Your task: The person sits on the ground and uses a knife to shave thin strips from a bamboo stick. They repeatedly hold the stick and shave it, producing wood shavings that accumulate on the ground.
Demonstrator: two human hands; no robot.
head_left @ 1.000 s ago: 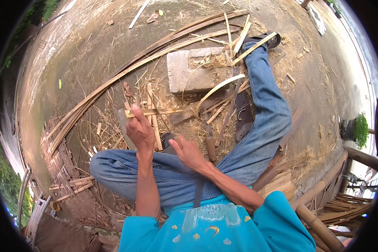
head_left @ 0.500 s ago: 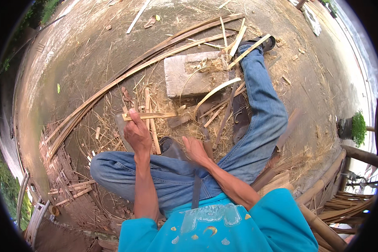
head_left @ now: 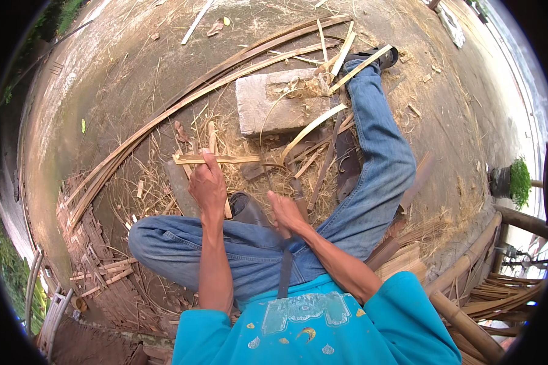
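Observation:
My left hand [head_left: 207, 187] is closed around a flat bamboo strip [head_left: 240, 159], its thumb on top, and the strip lies level, pointing right. My right hand [head_left: 286, 213] is closed on a knife. Its long dark handle [head_left: 285, 271] runs back under my wrist toward my shirt. A thin blade [head_left: 268, 177] rises from the fist to the strip's right end, where a thin shaving curls. Whether the blade is cutting into the strip cannot be made out.
A pale stone block [head_left: 249, 109] stands ahead of my hands. Long bamboo strips [head_left: 164, 115] curve along its left side, and short ones lean by my outstretched foot. Shavings litter the ground. A bamboo rail [head_left: 469, 325] is at the lower right, a green plant [head_left: 520, 182] at the far right.
My left hand has shifted slightly right and turned the strip nearer level. My right hand has moved a little to the right, and the thin blade now shows near the strip's end.

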